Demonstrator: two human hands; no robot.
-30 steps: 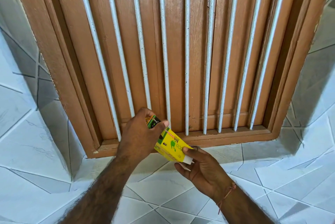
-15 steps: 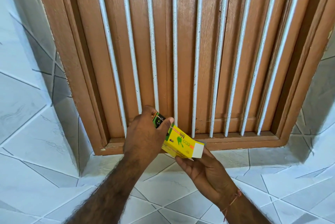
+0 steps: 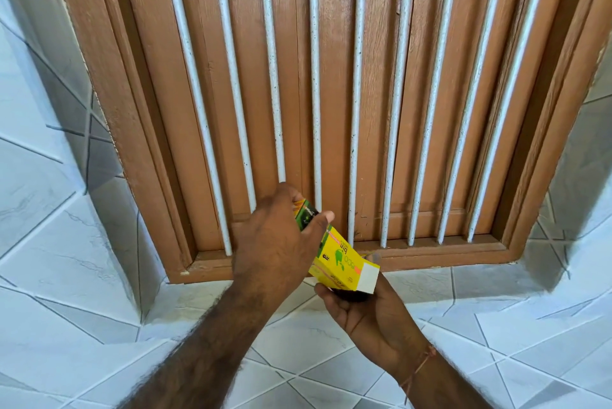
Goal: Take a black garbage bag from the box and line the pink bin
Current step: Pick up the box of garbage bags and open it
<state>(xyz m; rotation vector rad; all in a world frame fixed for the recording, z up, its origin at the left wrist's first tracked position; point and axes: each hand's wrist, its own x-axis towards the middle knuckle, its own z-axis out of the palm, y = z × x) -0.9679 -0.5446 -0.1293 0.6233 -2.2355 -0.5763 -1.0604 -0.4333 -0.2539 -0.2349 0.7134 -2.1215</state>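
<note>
Both hands are seen low in the middle of the view. A small yellow box [image 3: 337, 264] is gripped by the left hand [image 3: 278, 249], with the thumb pressed on its top side and the fingers wrapped behind its upper end. That upper end is printed in green and black. The box is tilted, so its open white end points down and to the right. The right hand [image 3: 367, 312] is held palm up right under that open end, with the fingers curled loosely like a cup. Something dark is seen just at the mouth of the box, above the right palm, but it cannot be told what it is. A thin thread band [image 3: 419, 367] is worn on the right wrist. Behind the hands, a brown wooden shutter [image 3: 334, 77] is closed behind white bars [image 3: 314, 110]. Pale tiles [image 3: 298, 342] are seen below and beside the hands.
</note>
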